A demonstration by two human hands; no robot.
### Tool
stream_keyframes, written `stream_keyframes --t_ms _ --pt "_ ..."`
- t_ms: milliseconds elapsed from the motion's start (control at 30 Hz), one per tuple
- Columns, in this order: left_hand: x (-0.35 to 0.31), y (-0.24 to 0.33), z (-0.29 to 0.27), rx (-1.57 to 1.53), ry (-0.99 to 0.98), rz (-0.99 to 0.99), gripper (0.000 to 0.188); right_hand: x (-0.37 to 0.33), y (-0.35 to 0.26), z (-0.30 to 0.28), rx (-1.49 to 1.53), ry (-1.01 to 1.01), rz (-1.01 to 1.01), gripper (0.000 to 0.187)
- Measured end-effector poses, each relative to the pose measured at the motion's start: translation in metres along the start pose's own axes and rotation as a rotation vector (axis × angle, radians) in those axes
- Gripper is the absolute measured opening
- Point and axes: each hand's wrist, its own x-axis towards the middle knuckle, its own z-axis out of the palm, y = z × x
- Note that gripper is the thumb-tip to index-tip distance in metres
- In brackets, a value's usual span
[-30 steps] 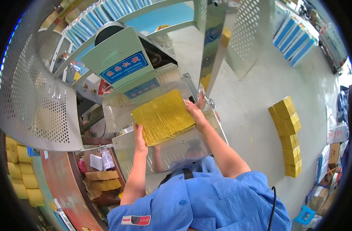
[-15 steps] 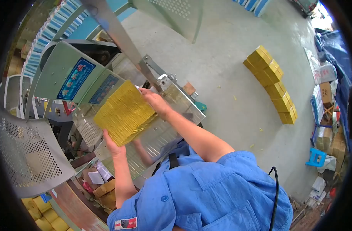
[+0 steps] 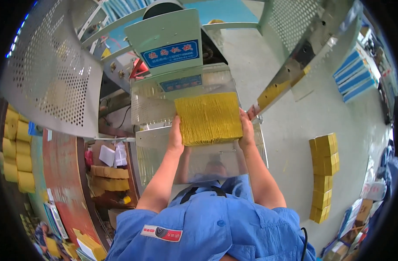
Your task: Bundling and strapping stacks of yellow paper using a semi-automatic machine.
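Fingers on the left hand and right hand part-curled, gripping the yellow bundle at 9 and 3 o'clock. It's over the shiny metal bed, not let go yet. Yellow blocks already lined up on the floor, 4 o'clock.

A machine, perforated metal guard and yellow bundles mark a workshop.

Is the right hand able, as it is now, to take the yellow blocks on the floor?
Probably not: the right hand holds the yellow stack's side, and the yellow blocks lie off to the right on the floor.
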Motion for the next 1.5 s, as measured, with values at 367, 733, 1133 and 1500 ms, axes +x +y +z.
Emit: stream_keyframes --t_ms 367,733,1133,1500 --pt "-0.002 0.003 0.001 -0.015 0.046 0.047 0.054 0.009 -0.045 0.019 -0.009 -0.244 0.165 0.052" --pt "0.000 -0.011 0.005 -0.003 0.126 0.088 0.046 0.009 -0.046 0.023 0.172 -0.181 0.234 0.053" --pt "0.002 -0.010 0.004 0.049 0.170 0.014 0.046 0.014 -0.043 0.024 0.178 -0.192 0.200 0.054" --pt "0.016 -0.017 0.014 0.118 0.166 0.026 0.054 0.022 -0.036 0.024 0.213 -0.131 0.193 0.059"
